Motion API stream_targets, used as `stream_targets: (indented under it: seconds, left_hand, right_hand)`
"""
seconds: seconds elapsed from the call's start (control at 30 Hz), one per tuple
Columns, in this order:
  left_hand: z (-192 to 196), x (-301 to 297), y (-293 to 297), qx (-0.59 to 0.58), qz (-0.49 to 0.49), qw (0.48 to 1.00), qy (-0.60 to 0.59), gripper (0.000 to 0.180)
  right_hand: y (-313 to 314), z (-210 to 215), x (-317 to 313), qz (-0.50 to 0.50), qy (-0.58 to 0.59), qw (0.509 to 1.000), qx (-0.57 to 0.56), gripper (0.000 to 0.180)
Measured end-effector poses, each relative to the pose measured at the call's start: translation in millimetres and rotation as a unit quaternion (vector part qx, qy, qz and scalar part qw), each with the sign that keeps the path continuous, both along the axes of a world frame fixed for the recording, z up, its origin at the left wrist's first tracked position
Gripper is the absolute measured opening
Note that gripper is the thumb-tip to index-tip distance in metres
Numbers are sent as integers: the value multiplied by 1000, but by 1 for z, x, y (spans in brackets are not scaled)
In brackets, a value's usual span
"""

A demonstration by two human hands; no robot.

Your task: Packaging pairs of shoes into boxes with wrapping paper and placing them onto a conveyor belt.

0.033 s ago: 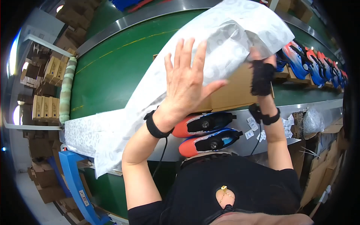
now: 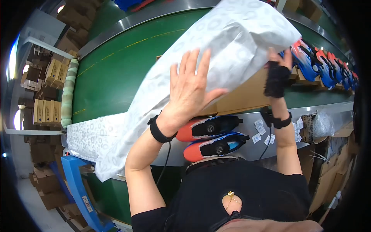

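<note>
The left hand (image 2: 188,85) is spread flat over a large white tissue-paper sheet with pale grey ring shapes (image 2: 232,50), fingers pointing away from the body and thumb out to the right; whether the palm touches the paper cannot be told. The right hand (image 2: 279,71), in a black fabric wrap that leaves the fingertips bare, is at the sheet's right edge. Its digits look parted but blurred, so whether they pinch the paper cannot be told.

The sheet slants from far right to near left, its middle raised and creased, partly covering an open brown cardboard box (image 2: 249,92) on the green worktop (image 2: 112,73). Its near-left end lies over a flat stack of the same patterned paper (image 2: 91,133).

Between the box and the person's body, two coral shoes with black openings (image 2: 210,128) lie side by side, toes left. Small white printed packets (image 2: 259,125) are scattered to their right. Beyond the right hand stands a row of blue-and-coral shoes (image 2: 307,63).
</note>
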State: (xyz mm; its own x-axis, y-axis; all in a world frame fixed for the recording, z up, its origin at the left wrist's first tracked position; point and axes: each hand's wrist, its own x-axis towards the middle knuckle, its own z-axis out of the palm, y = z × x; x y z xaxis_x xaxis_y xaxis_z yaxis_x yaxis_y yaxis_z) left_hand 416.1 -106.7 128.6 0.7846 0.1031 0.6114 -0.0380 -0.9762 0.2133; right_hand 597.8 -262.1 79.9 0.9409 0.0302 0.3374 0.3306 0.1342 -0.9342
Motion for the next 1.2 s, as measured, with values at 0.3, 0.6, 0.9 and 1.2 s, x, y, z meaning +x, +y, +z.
stream_targets:
  seconds: [0.3, 0.6, 0.9, 1.2]
  left_hand:
    - [-83, -61, 75, 164, 177, 919, 313, 87]
    - [-173, -136, 214, -587, 241, 685, 357, 79]
    - [-207, -131, 287, -532, 92, 826, 163, 18]
    - [-203, -134, 328, -415, 94, 897, 122, 22]
  right_hand:
    - [-128, -42, 85, -313, -57, 939, 130, 34]
    - [-301, -163, 114, -159, -10, 940, 302, 7]
    - [-138, -90, -124, -223, -100, 878, -411, 33]
    - [-59, -98, -256, 290, -123, 617, -722, 72]
